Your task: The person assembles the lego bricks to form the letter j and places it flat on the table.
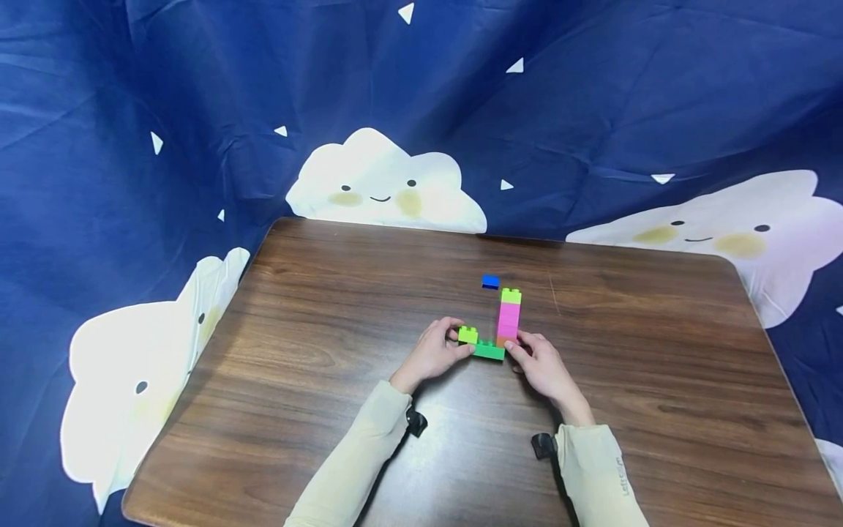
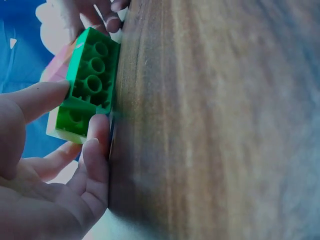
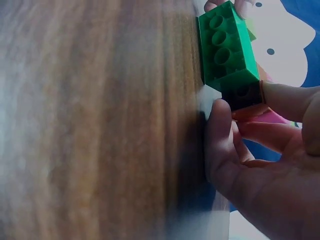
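Observation:
A toy brick structure stands over the table in the head view. Its base is a long green brick, its hollow underside facing the camera in both wrist views. On the left end sits a yellow-green brick. At the right end, an orange brick carries a column of pink bricks, topped by another yellow-green brick. My left hand grips the left end between thumb and fingers. With thumb and fingers, my right hand pinches the orange brick at the column's foot.
A small blue brick lies on the brown wooden table, just behind the column. Dark blue cloth with white clouds and triangles hangs along the table's far and left edges. Black camera straps sit on both wrists.

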{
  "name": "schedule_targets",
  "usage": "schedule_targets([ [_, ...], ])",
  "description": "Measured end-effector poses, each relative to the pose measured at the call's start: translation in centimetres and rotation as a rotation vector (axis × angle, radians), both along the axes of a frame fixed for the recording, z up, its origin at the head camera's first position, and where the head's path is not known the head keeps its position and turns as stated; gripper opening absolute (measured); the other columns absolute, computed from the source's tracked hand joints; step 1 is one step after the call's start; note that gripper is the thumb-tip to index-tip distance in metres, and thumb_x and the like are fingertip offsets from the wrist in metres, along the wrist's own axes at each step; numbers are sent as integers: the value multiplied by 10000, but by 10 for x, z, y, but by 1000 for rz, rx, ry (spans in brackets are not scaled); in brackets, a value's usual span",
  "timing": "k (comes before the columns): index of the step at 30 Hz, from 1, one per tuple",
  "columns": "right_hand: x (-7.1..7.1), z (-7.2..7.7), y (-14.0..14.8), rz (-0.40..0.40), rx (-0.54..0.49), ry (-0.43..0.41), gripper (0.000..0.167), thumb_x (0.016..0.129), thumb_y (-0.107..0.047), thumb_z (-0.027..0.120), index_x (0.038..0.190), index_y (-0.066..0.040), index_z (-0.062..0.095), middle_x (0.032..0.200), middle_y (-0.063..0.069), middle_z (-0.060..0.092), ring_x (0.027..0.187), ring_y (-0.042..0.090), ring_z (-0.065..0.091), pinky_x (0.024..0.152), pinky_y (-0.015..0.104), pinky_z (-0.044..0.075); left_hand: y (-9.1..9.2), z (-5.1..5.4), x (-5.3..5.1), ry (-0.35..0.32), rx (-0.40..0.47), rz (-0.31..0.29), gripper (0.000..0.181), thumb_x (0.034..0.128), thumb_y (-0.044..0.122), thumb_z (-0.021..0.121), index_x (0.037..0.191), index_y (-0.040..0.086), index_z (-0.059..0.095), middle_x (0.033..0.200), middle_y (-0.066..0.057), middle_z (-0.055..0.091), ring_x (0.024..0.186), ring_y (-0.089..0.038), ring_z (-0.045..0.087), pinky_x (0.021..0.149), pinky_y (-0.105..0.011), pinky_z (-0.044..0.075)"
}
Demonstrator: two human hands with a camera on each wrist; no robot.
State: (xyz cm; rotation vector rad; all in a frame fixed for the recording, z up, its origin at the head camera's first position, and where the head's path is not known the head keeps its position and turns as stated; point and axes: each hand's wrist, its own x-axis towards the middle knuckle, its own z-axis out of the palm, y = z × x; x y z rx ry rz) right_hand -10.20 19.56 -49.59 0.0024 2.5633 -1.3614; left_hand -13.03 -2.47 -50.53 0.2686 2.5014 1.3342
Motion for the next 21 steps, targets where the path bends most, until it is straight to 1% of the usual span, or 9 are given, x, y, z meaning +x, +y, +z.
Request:
schedule_targets([
  [6, -1, 1, 1, -1, 32, -26, 506, 1007, -234, 495, 1392, 88, 428, 1266, 302, 483, 827, 207, 650, 706, 254, 547, 1, 1, 0, -17, 9, 10, 527, 843, 314, 717, 1279, 66, 557, 1031, -62, 607, 795, -95, 551, 736, -243, 456],
  [11, -2, 1, 0, -12, 73, -39, 507, 1009, -259, 490, 1386, 76, 445, 1260, 292, 502, 782, 167, 658, 768, 298, 531, 0, 1, 0, -29, 8, 18, 525, 846, 327, 712, 1280, 74, 560, 1037, -57, 609, 805, -93, 564, 757, -249, 464],
  [16, -2, 3, -1, -17, 98, -57, 511, 1014, -286, 476, 1387, 63, 453, 1273, 286, 509, 757, 148, 663, 838, 375, 506, 1, 1, 0, -18, 5, 20, 522, 837, 329, 718, 1260, 60, 574, 1025, -52, 610, 804, -93, 570, 769, -248, 470],
  [21, -2, 4, -2, -17, 116, -73, 515, 1017, -298, 469, 1387, 60, 455, 1284, 278, 509, 767, 142, 664, 864, 405, 491, 1, 0, 1, -8, 0, 22, 518, 832, 335, 723, 1249, 57, 589, 1020, -39, 605, 815, -88, 571, 780, -241, 469],
])
